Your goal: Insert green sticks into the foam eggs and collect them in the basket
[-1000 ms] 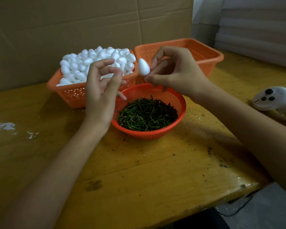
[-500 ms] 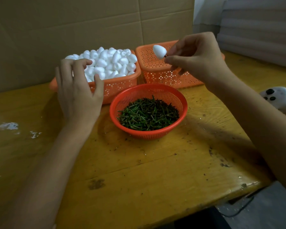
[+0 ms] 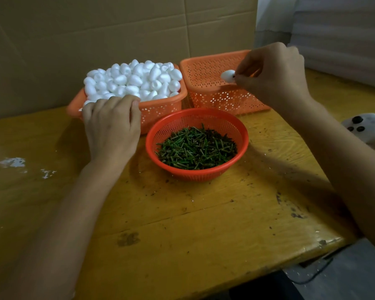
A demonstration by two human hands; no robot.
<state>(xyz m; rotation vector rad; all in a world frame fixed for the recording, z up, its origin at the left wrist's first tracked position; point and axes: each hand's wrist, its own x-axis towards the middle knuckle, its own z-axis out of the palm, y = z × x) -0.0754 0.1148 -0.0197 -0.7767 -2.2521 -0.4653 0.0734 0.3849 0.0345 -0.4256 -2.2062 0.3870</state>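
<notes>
1. My right hand [image 3: 273, 72] is closed to a narrow pinch, thumb and fingertips drawn together on one foam egg [image 3: 227, 75], at the end where a dark stub shows.
2. That egg sticks out to the left of my fingertips. It hangs inside the empty orange basket [image 3: 206, 83], above its perforated floor. I cannot tell if it touches the floor.
3. My left hand [image 3: 112, 124] lies back-up on the near edge of the full orange basket [image 3: 160, 109], its fingers bent down among the heaped white eggs [image 3: 134, 80]. The fingertips are hidden, so I cannot tell whether they hold an egg.
4. The two square baskets stand side by side against the cardboard wall [image 3: 95, 40], the full one on the left.
5. The round red basket [image 3: 195, 174] of green sticks [image 3: 196, 147] sits just in front of them, between my hands. Neither hand touches it.
6. All three baskets rest on the yellow wooden table [image 3: 182, 224]. A white controller [image 3: 366, 126] lies at its right edge, near my right forearm.
</notes>
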